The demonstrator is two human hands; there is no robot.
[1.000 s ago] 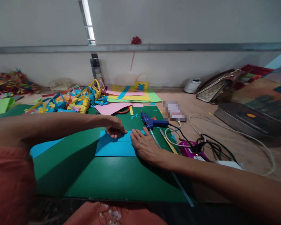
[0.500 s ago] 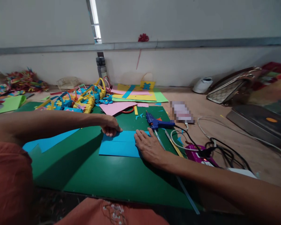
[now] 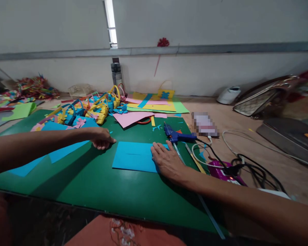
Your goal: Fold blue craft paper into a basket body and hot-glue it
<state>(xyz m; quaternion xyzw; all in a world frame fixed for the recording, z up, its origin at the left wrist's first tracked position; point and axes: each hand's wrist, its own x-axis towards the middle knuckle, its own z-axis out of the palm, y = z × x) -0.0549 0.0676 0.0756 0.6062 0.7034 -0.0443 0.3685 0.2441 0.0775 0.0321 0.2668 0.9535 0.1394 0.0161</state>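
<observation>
A blue sheet of paper lies flat on the green board, with a faint line across its middle. My right hand presses on the paper's right end, fingers stretched out and palm down. Just off the paper's upper left corner is my left hand, its fingers curled in and one fingertip pointing right; nothing shows in it. More blue paper lies under and beyond my left forearm. A blue glue gun rests behind my right hand, with a clear glue stick beside it.
Small yellow and blue paper baskets stand at the back left. Pink paper partly covers red-handled scissors. At right are a phone, cables, a purple power socket and a handbag. A bottle stands by the wall.
My left hand has moved left, off the blue sheet's upper edge to beside its corner. The right hand stays flat on the sheet. The whole view has shifted slightly.
</observation>
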